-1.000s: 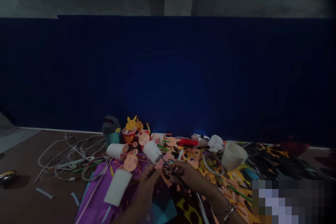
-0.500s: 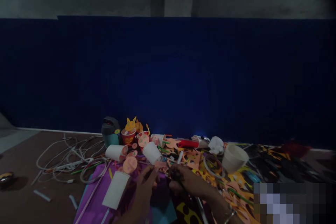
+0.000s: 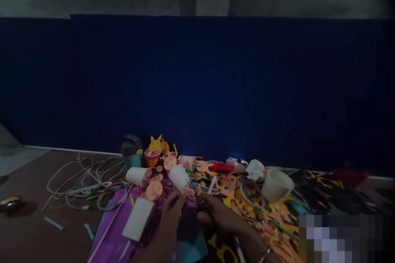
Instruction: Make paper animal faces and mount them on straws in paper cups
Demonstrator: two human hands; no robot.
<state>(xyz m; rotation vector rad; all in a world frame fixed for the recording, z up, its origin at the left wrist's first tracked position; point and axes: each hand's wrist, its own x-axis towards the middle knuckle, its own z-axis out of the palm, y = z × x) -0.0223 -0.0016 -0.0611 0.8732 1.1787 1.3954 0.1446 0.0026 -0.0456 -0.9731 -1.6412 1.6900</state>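
My left hand (image 3: pixel 173 209) pinches a small pink paper piece (image 3: pixel 187 192) between thumb and fingertips. Just right of it, my right hand (image 3: pixel 212 211) is closed round dark-handled scissors (image 3: pixel 195 192), whose blades point up and left beside the paper. A white paper cup (image 3: pixel 179 177) lies tilted just beyond both hands. Left of my left hand, another white cup (image 3: pixel 138 218) lies on a purple sheet (image 3: pixel 114 230), with a round pink paper face (image 3: pixel 154 190) above it. Dark paper with yellow shapes (image 3: pixel 220 250) is below my right hand.
Coiled white cables (image 3: pixel 88 181) spread at the left. A teal and dark container (image 3: pixel 132 154) and a red cup (image 3: pixel 152 158) stand at the back. A cream cup (image 3: pixel 277 185), crumpled white paper (image 3: pixel 255 169) and orange paper scraps (image 3: pixel 279 238) lie right. A blue partition (image 3: pixel 197 90) rises behind.
The scissor blades now show open near the pink paper, where they were hard to see before. The whole view has shifted slightly, and both hands stay close together.
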